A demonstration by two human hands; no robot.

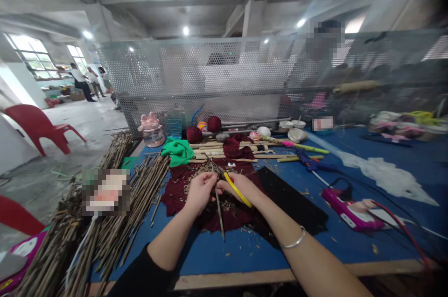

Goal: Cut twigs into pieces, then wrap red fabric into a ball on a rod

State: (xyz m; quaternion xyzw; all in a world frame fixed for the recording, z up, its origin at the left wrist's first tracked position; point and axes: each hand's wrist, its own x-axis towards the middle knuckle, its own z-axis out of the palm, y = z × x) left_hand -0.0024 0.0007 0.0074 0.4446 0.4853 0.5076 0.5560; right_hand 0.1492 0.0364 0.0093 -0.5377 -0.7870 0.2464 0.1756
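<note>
My left hand [202,192] is closed on a thin brown stick [219,213], which slants toward me past my fingers. My right hand [241,187] has its fingers wrapped in the yellow-handled scissors [236,190]. Their dark blades point away from me, close by the stick's upper part. Whether the blades touch the stick I cannot make out. Beneath both hands, a dark red cloth [177,189] is strewn with bark scraps and shavings [199,171]. A black cloth [290,199] lies to the right.
Bundled sticks [131,213] cover the table's left side. Behind my hands are a green cloth [177,151], a pink-lidded jar [152,131] and dark red yarn balls [214,123]. A blue glue gun [310,162] and a magenta power strip [350,210] with cables lie right. A perforated metal screen [196,73] stands behind.
</note>
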